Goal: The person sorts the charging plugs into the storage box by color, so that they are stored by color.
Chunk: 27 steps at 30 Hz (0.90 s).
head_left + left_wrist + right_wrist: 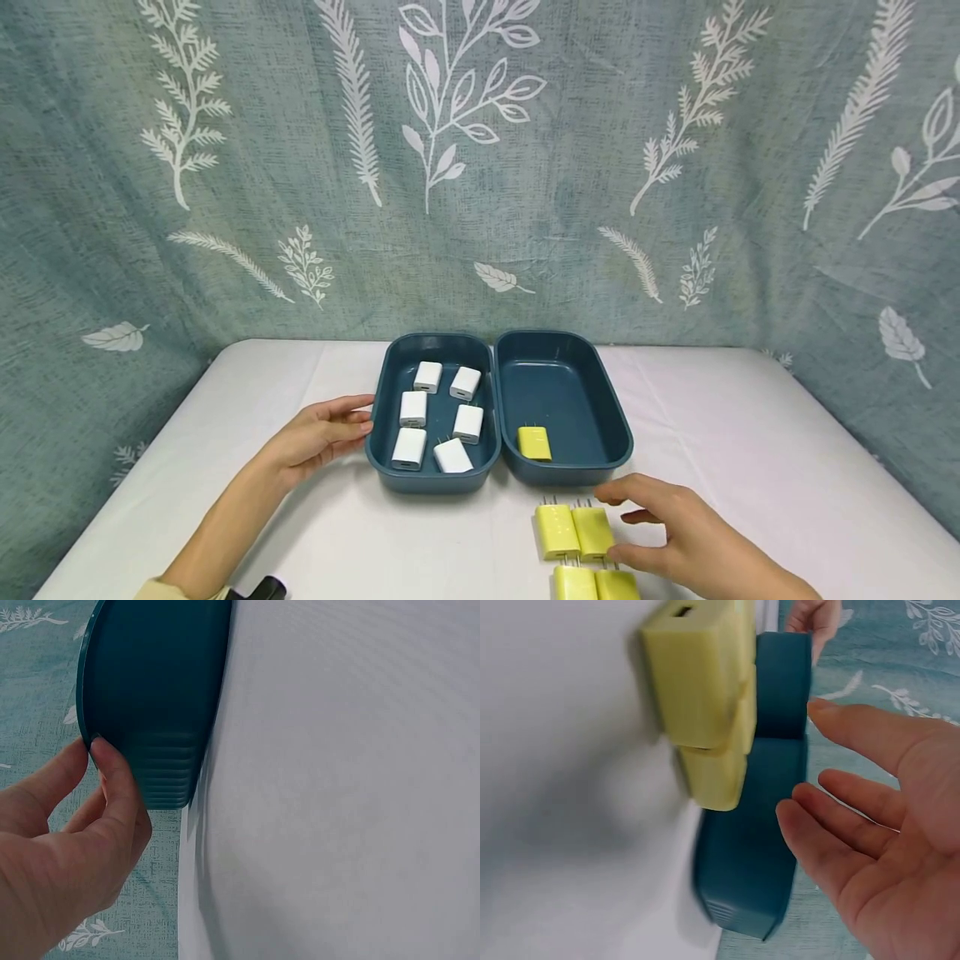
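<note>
My left hand (318, 437) is at the outer side of the left dark blue bin (442, 482), its thumb and finger pinching the rim, as the left wrist view shows up close. Inside that bin lie several white charger plugs (452, 456). One yellow charger plug (534, 443) lies in the front left corner of the right dark blue bin (615, 450). My right hand (690, 533) hovers beside several yellow charger plugs (557, 532) on the table, thumb and fingers spread. In the right wrist view, a gap separates the fingers from the yellow plugs (690, 682).
A white cloth covers the table (337, 550). The two bins stand side by side. Behind them hangs a grey-green curtain (570, 267) with white leaf patterns. A small black object (267, 588) shows near my left forearm.
</note>
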Each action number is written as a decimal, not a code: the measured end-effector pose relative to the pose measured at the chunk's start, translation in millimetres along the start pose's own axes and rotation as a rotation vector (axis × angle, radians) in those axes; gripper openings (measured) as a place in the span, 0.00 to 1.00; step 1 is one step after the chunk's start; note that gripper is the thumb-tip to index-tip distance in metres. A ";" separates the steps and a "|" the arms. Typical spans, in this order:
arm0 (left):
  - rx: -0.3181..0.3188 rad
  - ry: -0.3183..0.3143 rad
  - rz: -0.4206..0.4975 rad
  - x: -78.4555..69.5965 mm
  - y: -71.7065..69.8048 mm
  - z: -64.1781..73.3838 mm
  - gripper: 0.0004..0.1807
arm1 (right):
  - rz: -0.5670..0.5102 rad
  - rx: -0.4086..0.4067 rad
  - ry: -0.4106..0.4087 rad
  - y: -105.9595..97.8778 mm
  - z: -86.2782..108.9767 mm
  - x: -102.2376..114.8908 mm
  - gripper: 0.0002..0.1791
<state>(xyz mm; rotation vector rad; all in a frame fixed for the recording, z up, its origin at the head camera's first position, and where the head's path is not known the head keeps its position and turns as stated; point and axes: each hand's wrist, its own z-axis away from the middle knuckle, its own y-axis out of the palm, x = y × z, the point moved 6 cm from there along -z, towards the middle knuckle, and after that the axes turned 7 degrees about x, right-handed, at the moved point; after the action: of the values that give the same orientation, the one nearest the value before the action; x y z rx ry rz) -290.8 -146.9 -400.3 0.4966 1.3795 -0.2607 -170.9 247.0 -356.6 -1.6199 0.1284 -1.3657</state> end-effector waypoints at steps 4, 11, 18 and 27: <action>0.000 0.000 0.003 0.7 -0.4 -0.1 0.33 | 0.050 0.025 0.100 7.1 -3.3 -9.2 0.32; -0.004 0.002 0.004 0.8 -0.9 -0.1 0.33 | 0.086 0.056 0.125 15.9 -8.3 -19.1 0.27; -0.007 0.002 -0.003 -0.1 -0.6 0.6 0.33 | 0.071 0.051 0.123 17.5 -8.3 -21.3 0.22; -0.008 0.005 0.000 0.7 -0.6 -0.6 0.32 | 0.045 0.031 0.127 17.1 -8.3 -25.8 0.23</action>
<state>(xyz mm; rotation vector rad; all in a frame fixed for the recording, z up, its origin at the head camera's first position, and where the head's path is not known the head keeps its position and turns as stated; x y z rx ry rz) -291.4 -147.0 -401.2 0.4906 1.3846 -0.2540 -178.7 249.2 -387.5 -1.4960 0.2169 -1.4290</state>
